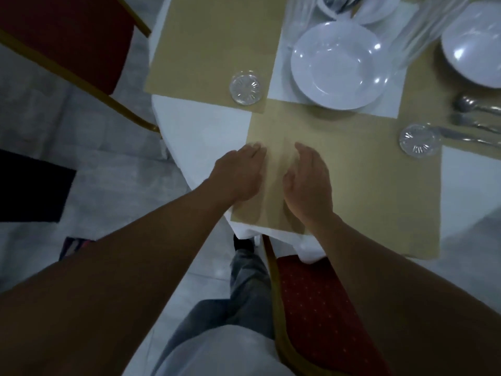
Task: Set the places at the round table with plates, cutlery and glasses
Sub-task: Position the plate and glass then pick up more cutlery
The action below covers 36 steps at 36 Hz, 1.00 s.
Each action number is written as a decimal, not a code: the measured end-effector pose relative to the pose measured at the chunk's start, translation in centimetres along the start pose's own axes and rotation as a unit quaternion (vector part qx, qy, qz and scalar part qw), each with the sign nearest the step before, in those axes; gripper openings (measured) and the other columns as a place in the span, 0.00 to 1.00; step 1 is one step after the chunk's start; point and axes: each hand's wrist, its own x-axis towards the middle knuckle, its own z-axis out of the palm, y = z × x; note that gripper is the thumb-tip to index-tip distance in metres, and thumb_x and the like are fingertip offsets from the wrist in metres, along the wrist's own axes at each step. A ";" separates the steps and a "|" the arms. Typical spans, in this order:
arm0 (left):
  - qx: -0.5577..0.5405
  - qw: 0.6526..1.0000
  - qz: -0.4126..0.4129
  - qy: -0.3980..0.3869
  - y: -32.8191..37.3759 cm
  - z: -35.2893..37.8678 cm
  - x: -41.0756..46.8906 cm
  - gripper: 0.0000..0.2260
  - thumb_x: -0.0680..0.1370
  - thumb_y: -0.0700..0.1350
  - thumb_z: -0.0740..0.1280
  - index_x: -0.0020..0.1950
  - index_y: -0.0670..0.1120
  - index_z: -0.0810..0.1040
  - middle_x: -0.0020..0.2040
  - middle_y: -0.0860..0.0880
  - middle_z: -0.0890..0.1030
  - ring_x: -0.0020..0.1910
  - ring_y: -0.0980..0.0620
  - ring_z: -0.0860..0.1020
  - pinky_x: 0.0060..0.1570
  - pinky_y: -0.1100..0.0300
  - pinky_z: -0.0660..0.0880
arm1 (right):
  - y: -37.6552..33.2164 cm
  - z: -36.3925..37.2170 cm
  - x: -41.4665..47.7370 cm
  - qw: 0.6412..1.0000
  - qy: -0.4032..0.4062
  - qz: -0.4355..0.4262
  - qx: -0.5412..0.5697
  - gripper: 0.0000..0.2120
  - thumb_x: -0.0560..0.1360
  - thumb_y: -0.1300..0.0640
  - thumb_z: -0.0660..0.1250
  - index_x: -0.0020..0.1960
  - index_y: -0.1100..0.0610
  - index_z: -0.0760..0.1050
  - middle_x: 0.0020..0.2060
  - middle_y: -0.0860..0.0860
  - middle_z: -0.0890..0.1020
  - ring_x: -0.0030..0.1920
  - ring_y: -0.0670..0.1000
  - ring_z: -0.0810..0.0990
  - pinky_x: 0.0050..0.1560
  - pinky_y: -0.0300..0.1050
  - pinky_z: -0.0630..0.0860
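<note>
Both hands lie on a tan placemat (366,191) at the near rim of the white-clothed surface (206,131). The left hand (238,172) rests palm down on the mat's left edge with its fingers straight and together, gripping nothing. The right hand (309,183) lies just beside it, fingers straight and thumb a little apart, and also holds nothing. The fingertips of both point away from the person, towards the middle of the surface.

The mat's long axis runs crosswise to the hands, stretching well past the right hand, and its near edge follows the rim.

Beyond the right hand's fingertips a deep white plate (339,66) sits on a white napkin (279,85). Beyond the left hand a clear glass (245,88), seen from above, stands on the corner of a second tan mat (211,50). Another glass (418,141) stands to the right of the right hand, on the far part of the mat under the hands.

Just past that glass lies the cutlery (474,115). Its pieces lie side by side with long axes crosswise, heads towards the right hand and handles running out of view. A second white plate (477,44) sits beyond it.

No writing or brand can be read on anything.
</note>
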 end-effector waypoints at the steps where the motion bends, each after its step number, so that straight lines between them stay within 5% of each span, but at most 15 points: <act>1: 0.004 1.000 0.011 0.002 0.0 -0.3 0.6 0.27 0.82 0.47 0.56 0.80 0.46 0.54 0.80 0.48 0.55 0.78 0.48 0.57 0.72 0.51 0.60 | 0.0 -0.1 0.1 1.000 0.004 0.010 0.000 0.26 0.76 0.63 0.64 0.74 0.62 0.68 0.68 0.58 0.75 0.69 0.58 0.73 0.73 0.54 0.68; 17: 0.006 0.994 0.110 -0.009 -0.3 -4.8 7.2 0.27 0.81 0.47 0.59 0.79 0.45 0.57 0.79 0.46 0.60 0.78 0.47 0.58 0.73 0.50 0.60 | -0.7 -1.9 2.3 0.982 0.009 0.188 0.006 0.32 0.73 0.62 0.65 0.77 0.60 0.63 0.70 0.57 0.72 0.69 0.57 0.71 0.71 0.52 0.67; 24: -0.029 0.988 0.152 0.028 -0.9 -6.9 12.1 0.23 0.79 0.45 0.60 0.74 0.41 0.66 0.65 0.41 0.74 0.63 0.40 0.72 0.61 0.46 0.70 | -0.2 -2.8 6.7 0.934 0.119 0.322 0.097 0.28 0.76 0.62 0.63 0.76 0.59 0.65 0.66 0.57 0.75 0.65 0.55 0.74 0.64 0.47 0.69; 29: -0.161 0.980 0.089 0.079 -0.9 -7.7 16.4 0.25 0.78 0.42 0.62 0.75 0.42 0.64 0.65 0.41 0.70 0.65 0.42 0.68 0.64 0.48 0.68 | 1.6 -4.4 12.1 0.887 0.205 0.396 0.120 0.24 0.79 0.59 0.62 0.74 0.59 0.68 0.62 0.55 0.76 0.61 0.54 0.76 0.62 0.42 0.69; 33: -0.234 0.969 0.014 0.083 -0.8 -8.3 19.3 0.28 0.78 0.41 0.61 0.77 0.42 0.59 0.68 0.41 0.64 0.68 0.42 0.63 0.67 0.50 0.63 | 3.5 -5.2 15.6 0.875 0.234 0.407 0.115 0.23 0.80 0.57 0.64 0.73 0.60 0.69 0.62 0.56 0.76 0.62 0.53 0.75 0.53 0.30 0.60; 36: -0.275 0.959 -0.024 0.066 -0.9 -8.6 21.1 0.28 0.77 0.39 0.60 0.77 0.43 0.57 0.70 0.42 0.61 0.70 0.42 0.60 0.69 0.53 0.60 | 4.4 -5.5 17.4 0.871 0.229 0.422 0.106 0.24 0.80 0.54 0.66 0.74 0.60 0.69 0.65 0.56 0.74 0.63 0.51 0.75 0.53 0.31 0.61</act>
